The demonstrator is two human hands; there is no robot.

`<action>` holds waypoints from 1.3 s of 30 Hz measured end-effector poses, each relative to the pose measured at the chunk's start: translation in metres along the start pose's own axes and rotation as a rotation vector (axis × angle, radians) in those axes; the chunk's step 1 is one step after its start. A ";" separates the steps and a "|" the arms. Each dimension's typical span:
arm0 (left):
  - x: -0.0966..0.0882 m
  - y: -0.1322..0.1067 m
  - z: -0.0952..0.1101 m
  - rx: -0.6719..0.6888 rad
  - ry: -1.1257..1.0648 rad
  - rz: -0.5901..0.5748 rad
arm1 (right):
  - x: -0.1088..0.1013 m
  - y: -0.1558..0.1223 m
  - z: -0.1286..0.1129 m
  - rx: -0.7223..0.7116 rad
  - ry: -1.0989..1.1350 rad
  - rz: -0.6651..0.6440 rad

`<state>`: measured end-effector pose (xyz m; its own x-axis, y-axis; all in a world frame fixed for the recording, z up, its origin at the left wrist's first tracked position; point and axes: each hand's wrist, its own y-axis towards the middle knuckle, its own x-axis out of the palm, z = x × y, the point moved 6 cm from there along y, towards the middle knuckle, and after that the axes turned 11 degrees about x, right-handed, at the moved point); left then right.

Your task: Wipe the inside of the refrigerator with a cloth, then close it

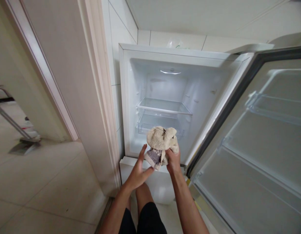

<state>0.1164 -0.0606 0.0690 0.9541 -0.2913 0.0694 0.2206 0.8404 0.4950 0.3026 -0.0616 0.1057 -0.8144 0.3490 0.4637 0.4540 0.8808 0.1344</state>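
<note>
A bunched beige towel (162, 139) with a dark purplish patch is up in front of the fridge opening. My right hand (173, 159) grips its right side, the thumb pressed on the folds and the other fingers mostly hidden by the cloth. At the towel's lower left corner is my left hand (138, 172), thumb and forefinger spread apart around the corner; whether they touch it is hard to tell. Behind the towel, the open fridge (124, 100) shows a glass shelf (162, 105) and a clear drawer (143, 128) below it.
The fridge door (267, 136), with clear door racks, stands swung open on the right. A pale door frame (99, 97) rises close on the left. Beyond it, a dustpan (25, 146) lies on the tiled floor (48, 191). A white lower front (162, 185) is below the opening.
</note>
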 end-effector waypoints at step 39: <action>0.003 0.023 0.049 0.195 0.086 -0.031 | -0.001 -0.032 -0.075 -0.447 -0.625 -0.465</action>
<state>0.1147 -0.0647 0.1229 0.9631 -0.2684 -0.0190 0.2148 0.7246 0.6548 0.3161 -0.1141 0.1666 -0.9399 0.2135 -0.2664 0.0210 0.8150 0.5790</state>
